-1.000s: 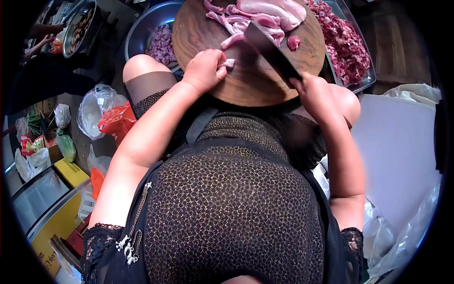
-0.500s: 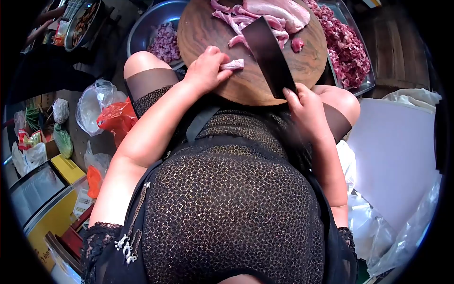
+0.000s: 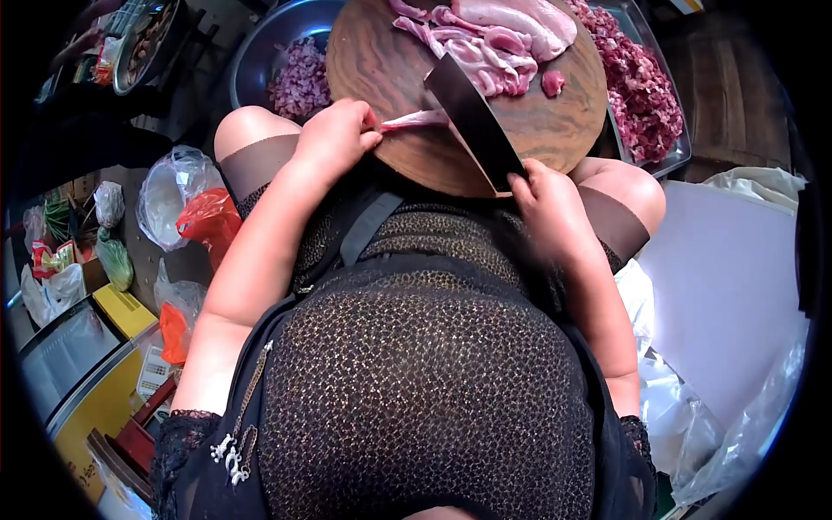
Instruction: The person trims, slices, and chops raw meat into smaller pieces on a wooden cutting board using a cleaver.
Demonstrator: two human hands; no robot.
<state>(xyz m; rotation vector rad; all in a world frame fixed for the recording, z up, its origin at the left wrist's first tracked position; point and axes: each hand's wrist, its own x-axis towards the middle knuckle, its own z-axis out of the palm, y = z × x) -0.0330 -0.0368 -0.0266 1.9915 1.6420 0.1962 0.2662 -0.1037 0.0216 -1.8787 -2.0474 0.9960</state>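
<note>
On a round wooden chopping board (image 3: 390, 61), my left hand (image 3: 336, 139) pinches the left end of a thin strip of meat (image 3: 418, 120). The strip is stretched rightward, and its far end meets the cleaver. My right hand (image 3: 548, 204) is closed around the near end of the dark cleaver (image 3: 477, 121); its handle is hidden in the hand. The broad blade slants up and left across the board. Beyond it lies a pile of pink meat pieces (image 3: 494, 56), with a small red piece of meat (image 3: 553, 83) to its right.
A metal bowl of diced meat (image 3: 302, 78) stands left of the board. On the right is a metal tray (image 3: 680, 156) heaped with minced meat (image 3: 637, 87). Plastic bags (image 3: 208, 221) and a yellow box (image 3: 126, 308) are at left, a pale panel (image 3: 719, 277) at right.
My left hand has moved left, drawing the meat strip out longer. The cleaver has shifted slightly left and down, against the strip's end. The meat pile looks more bunched together.
</note>
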